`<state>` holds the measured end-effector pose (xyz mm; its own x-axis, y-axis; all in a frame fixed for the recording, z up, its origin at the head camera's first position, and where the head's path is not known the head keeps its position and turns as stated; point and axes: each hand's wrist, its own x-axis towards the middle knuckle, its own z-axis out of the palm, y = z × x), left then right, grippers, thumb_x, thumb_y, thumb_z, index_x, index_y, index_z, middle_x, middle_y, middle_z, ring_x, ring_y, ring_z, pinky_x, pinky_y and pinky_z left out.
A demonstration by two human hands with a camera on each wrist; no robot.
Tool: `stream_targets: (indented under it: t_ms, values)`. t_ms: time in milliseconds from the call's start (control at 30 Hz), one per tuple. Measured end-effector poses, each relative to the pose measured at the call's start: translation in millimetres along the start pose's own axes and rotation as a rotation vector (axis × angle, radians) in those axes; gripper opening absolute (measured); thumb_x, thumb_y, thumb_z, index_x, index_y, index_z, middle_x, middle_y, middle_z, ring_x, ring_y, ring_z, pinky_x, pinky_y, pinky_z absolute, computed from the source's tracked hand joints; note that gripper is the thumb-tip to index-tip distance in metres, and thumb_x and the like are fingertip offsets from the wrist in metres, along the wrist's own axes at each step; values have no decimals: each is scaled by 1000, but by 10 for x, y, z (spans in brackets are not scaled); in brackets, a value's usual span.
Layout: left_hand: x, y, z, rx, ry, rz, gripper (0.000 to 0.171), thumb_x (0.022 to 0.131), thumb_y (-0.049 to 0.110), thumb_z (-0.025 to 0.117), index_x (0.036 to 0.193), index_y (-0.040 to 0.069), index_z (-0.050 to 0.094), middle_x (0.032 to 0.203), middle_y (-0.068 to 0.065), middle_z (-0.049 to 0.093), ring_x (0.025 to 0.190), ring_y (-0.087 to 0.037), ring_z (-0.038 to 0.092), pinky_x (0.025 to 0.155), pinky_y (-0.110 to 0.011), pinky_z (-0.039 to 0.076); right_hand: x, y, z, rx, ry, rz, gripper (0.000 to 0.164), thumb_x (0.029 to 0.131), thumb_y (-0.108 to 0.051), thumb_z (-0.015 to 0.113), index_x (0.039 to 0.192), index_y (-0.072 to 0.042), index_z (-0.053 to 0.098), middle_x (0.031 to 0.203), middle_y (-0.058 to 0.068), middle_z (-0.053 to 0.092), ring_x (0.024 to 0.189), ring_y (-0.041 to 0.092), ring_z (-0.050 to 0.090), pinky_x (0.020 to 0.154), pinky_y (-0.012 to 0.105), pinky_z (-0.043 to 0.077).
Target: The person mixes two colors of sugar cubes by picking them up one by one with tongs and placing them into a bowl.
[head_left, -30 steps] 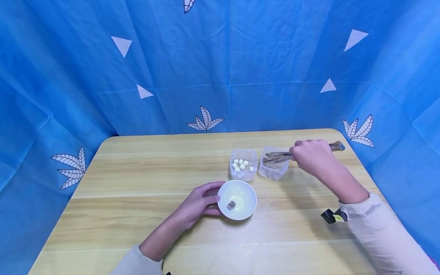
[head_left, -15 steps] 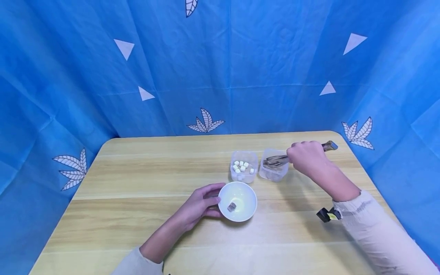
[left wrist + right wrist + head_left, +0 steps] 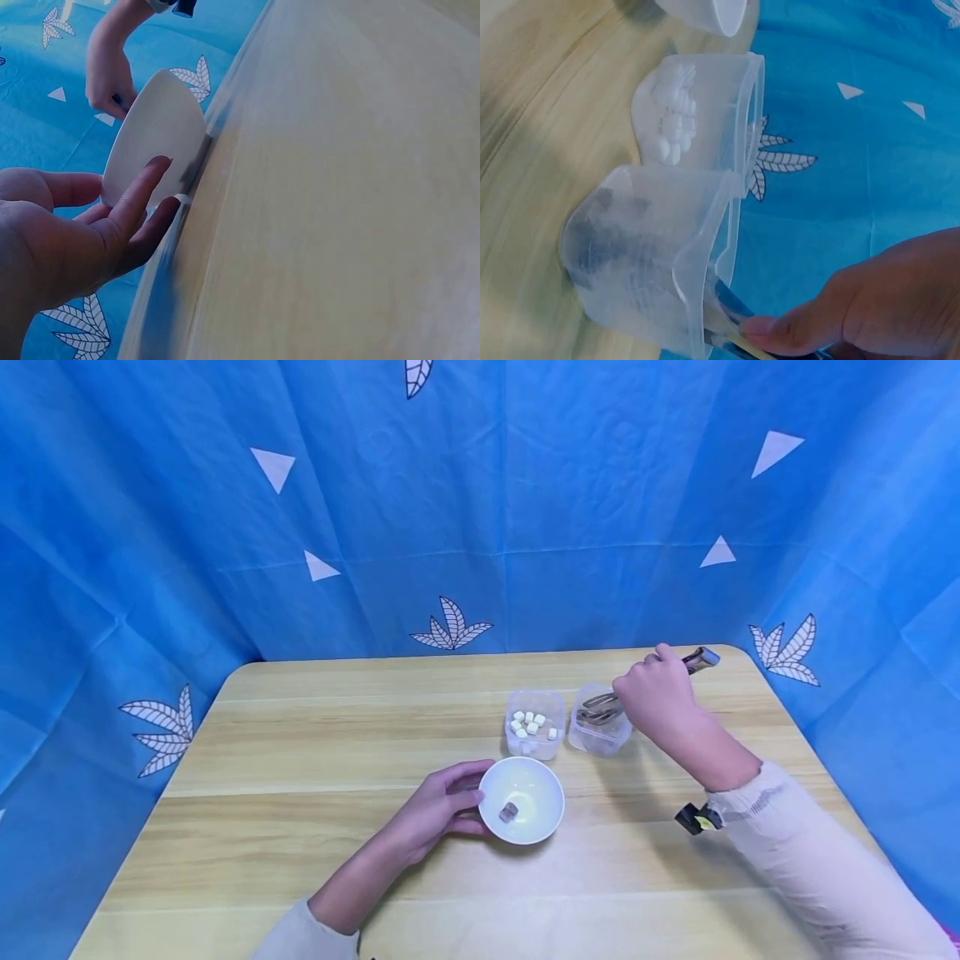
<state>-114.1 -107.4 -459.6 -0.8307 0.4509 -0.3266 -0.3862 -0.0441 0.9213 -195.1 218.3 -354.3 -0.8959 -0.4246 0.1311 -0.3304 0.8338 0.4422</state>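
Note:
A white bowl (image 3: 540, 803) stands on the table with one small brown cube (image 3: 508, 812) inside. My left hand (image 3: 429, 812) holds the bowl's left side, thumb at the rim and fingers spread along the outer wall (image 3: 157, 112). My right hand (image 3: 660, 695) grips metal tongs (image 3: 702, 659) from above. Their tips reach down into the right clear plastic container (image 3: 597, 745), where dark pieces (image 3: 600, 236) show blurred through the wall. Whether the tips pinch a piece, I cannot tell.
Left of that container stands a second clear container (image 3: 534, 749) with several white cubes (image 3: 532, 727), just behind the bowl. The wooden table (image 3: 322, 735) ends at a blue patterned curtain (image 3: 600, 485) behind.
The right hand has moved left and turned the tongs steeper, their tips staying in the right container. The left hand and bowl have stayed in place.

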Motion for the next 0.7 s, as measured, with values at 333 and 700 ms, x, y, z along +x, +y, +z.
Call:
stream_targets:
  t_ms: [333, 700]
  values:
    - [-1, 3, -6, 0, -1, -6, 55, 102, 2, 53, 156, 3, 42, 155, -26, 48, 109, -28, 72, 88, -43, 67, 45, -151, -3, -139, 38, -6, 33, 90, 3, 63, 62, -12, 70, 65, 9, 65, 72, 25, 55, 105, 47, 39]
    - [9, -9, -15, -2, -1, -5, 55, 102, 2, 53, 156, 4, 42, 155, -26, 49, 110, -28, 72, 89, -43, 67, 81, -238, 102, -214, 230, -87, 25, 82, 4, 69, 62, -11, 73, 62, 9, 70, 74, 26, 67, 107, 42, 42]
